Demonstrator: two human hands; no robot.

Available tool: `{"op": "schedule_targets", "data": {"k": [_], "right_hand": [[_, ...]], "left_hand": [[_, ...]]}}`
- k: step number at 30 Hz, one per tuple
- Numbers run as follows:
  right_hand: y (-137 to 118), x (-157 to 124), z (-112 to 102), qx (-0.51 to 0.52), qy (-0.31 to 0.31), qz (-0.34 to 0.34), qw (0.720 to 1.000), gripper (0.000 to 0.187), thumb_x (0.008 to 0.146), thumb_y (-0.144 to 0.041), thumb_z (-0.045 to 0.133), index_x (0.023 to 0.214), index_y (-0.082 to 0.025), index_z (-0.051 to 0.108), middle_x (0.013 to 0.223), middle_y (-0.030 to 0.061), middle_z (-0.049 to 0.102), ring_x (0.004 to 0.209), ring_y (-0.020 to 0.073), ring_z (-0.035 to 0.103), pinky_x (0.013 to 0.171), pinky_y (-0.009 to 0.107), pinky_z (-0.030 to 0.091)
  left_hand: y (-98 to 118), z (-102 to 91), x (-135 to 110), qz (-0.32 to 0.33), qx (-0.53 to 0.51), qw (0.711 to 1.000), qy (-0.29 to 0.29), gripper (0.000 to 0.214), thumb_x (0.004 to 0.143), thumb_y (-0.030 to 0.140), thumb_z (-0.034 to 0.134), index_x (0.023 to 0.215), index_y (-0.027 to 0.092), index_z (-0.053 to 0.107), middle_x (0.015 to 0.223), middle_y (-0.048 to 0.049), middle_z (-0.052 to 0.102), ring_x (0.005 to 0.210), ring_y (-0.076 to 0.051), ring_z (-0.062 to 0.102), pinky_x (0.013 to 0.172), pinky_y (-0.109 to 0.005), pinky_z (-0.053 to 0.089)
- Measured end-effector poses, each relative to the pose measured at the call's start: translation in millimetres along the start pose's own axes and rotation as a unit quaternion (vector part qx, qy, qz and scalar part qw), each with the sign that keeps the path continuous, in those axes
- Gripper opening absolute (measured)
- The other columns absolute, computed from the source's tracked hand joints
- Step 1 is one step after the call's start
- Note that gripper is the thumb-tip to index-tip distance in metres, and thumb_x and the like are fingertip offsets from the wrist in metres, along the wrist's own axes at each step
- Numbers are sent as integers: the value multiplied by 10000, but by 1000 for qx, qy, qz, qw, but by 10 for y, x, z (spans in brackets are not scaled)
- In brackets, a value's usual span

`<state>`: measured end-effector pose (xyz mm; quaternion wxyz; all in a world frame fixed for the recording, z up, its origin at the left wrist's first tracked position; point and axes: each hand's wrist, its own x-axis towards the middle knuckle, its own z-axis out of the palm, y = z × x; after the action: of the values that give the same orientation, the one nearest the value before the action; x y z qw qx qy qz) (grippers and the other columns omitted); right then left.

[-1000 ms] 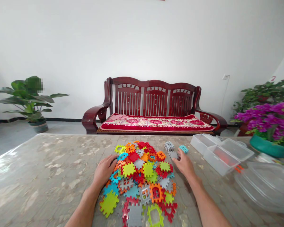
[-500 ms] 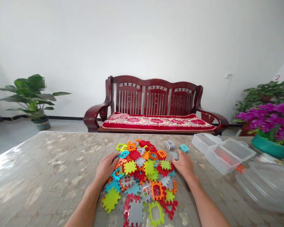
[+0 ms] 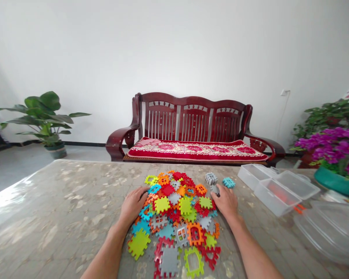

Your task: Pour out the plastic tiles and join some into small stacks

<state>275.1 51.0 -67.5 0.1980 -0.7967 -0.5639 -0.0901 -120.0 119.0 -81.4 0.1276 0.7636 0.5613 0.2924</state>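
On the counter [image 3: 75,217] lies the tile pile [image 3: 185,205]—likely light, stiff, best pinched by notched edges. Our left hand [image 3: 133,202], at its ten o'clock, lies loosely spread; our right hand [image 3: 227,200], at two, is at a grey tile [image 3: 214,189]—grip unclear.

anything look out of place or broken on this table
Perhaps the small orange item lying loose beside the clear plastic box, away from the colourful pile. Nothing looks visibly broken.
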Motion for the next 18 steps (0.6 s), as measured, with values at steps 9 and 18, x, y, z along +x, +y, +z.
{"op": "schedule_targets", "data": {"k": [9, 18], "right_hand": [[-87, -149, -100, 201, 48, -95, 974, 351, 851, -361, 514, 1113, -196, 681, 1153, 93, 684, 1097, 248, 578, 1010, 416, 417], [-807, -408, -340, 286, -50, -246, 925, 428, 786, -368, 661, 1196, -243, 651, 1225, 82, 664, 1146, 256, 567, 1034, 453, 399]], "left_hand": [[60, -42, -4, -1, 9, 1000, -9, 446, 933, 436, 338, 1168, 244, 664, 1212, -48, 689, 1139, -225, 613, 1029, -360, 428], [43, -25, -12, -2, 4, 1000, -6, 409, 927, 430, 377, 1174, 273, 663, 1218, -23, 689, 1165, -213, 597, 1042, -358, 416]]}}
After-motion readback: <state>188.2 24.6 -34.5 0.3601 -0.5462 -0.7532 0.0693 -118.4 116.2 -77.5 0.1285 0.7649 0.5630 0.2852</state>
